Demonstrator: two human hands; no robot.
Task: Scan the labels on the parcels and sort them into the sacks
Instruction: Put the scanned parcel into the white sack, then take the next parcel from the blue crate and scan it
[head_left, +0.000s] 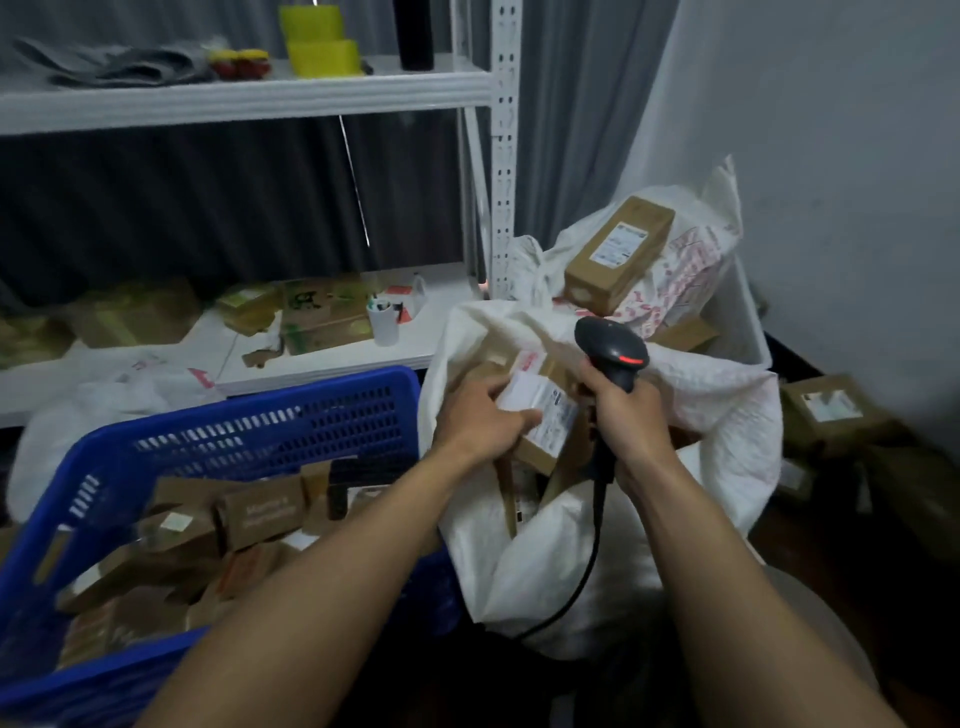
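We look down into a corner where a white metal shelving rack (501, 156) stands before a grey curtain (208, 208), with a pale wall (831, 156) at 2 o'clock and dark floor (831, 545) at 4 o'clock. The rack's lower shelf (332, 364), at 10 o'clock, carries flattened brown cartons and a white cup (383, 325) of pens. Its upper shelf (244, 98), at 11 o'clock, bears yellow-green plastic tubs (317, 41) and folded grey cloth (114, 65). Near the centre we see the left hand (480, 415) gripping a small brown cardboard parcel (540, 452), thumb laid on its upturned white label (545, 405). Just beside the parcel, at its 3 o'clock, the right hand (628, 410) is wrapped round the handle of a black handheld barcode scanner (613, 353). The scanner's head shows a red light and rises at the parcel's 1 o'clock, and its black cable (597, 519) hangs toward 6 o'clock. Both hands are over the open mouth of a white woven sack (701, 415), in which we make out more brown cardboard. Behind it, at 1 o'clock, a second white sack (691, 260) with red print holds a long brown box (618, 254), label up. At 8 o'clock a blue perforated plastic basket (249, 431) is heaped with small brown boxes (260, 512). More brown cartons (826, 410) sit on the floor at 3 o'clock.
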